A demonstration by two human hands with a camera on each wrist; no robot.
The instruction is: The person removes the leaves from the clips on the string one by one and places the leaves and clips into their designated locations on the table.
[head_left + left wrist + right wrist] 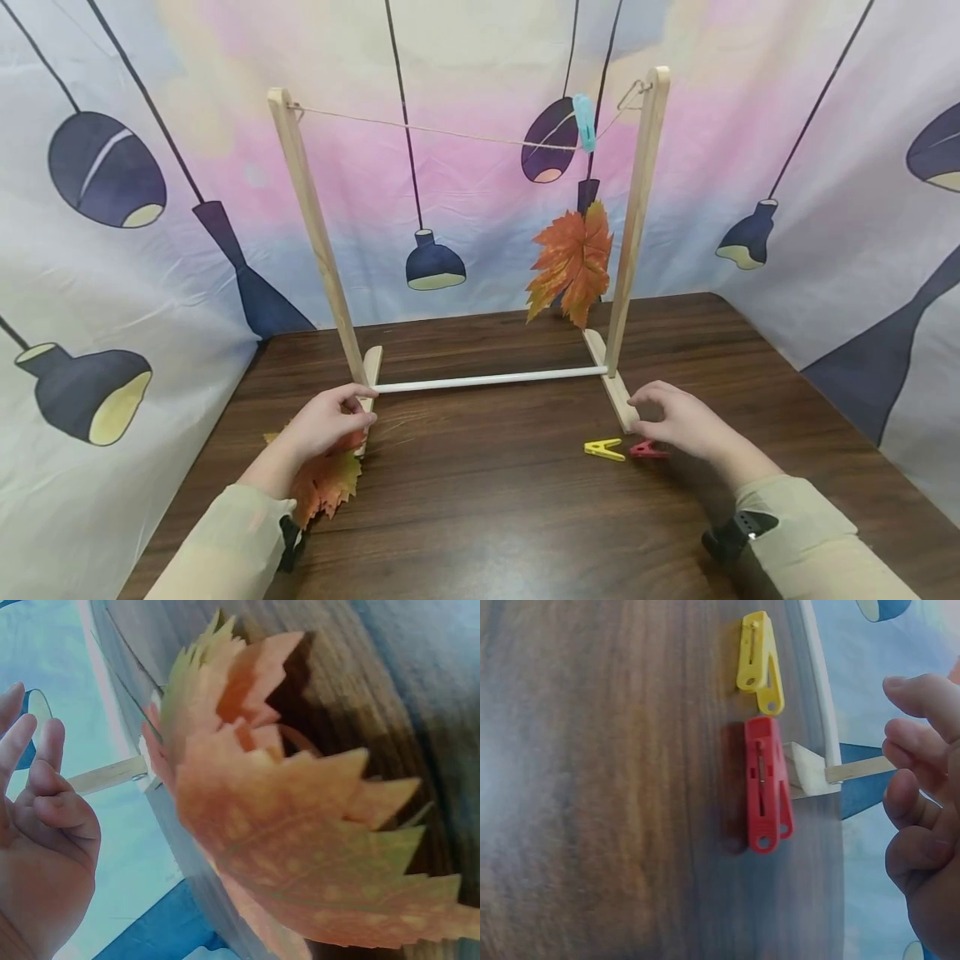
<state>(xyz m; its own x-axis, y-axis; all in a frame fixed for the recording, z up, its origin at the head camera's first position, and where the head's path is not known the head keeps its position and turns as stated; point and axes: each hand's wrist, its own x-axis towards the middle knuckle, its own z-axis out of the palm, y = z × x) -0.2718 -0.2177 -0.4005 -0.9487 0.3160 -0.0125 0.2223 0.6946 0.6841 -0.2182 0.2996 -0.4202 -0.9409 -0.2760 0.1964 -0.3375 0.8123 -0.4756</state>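
My left hand (pixel 322 429) hovers with loosely bent fingers over orange and yellow maple leaves (pixel 322 487) at the table's left; nothing is visibly held in it. The left wrist view shows the leaves (pixel 277 840) large, apart from the hand (pixel 56 877). On the right, my right hand (pixel 682 421) is relaxed and holds nothing, just above a red clothespin (pixel 649 450). A yellow clothespin (pixel 597 448) lies to its left. Both pegs, red (pixel 762 780) and yellow (pixel 756 656), appear in the right wrist view.
A wooden stand has two posts, left (pixel 321 242) and right (pixel 636 225), joined by a white rod (pixel 487 381). A sagging string (pixel 435 130) spans the tops. It carries a blue clothespin (pixel 583 123), with an orange maple leaf (pixel 573 262) hanging below.
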